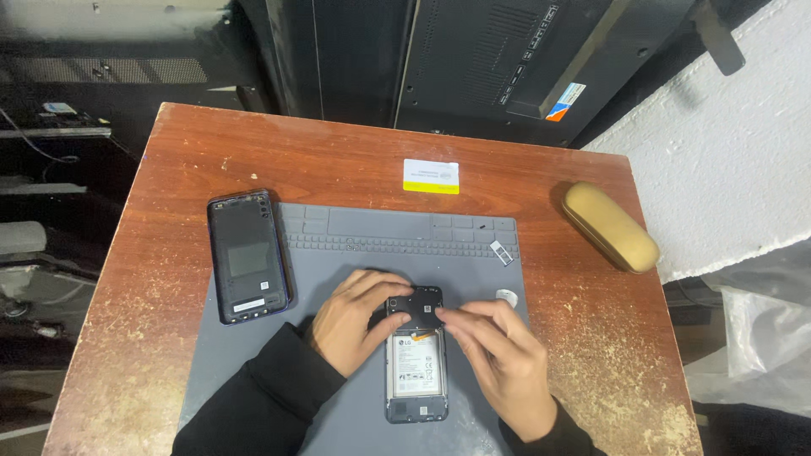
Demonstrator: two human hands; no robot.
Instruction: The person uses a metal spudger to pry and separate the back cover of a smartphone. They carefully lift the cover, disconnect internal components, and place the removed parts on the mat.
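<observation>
On the table [169, 169] lies a grey mat [253, 338], and mid-mat sits the opened phone [416, 355], its back cover [247, 256] set well apart at left. The left hand [355, 317] curls around the phone's top edge while the right hand [498, 355] pinches at a small orange part there; steady bracing and a light, straight pull would probably serve best.

Tan glasses case [611, 226] and white-yellow card [431, 176] are seen on worn wooden table [169, 279]; black equipment [473, 59] is stacked behind.
</observation>
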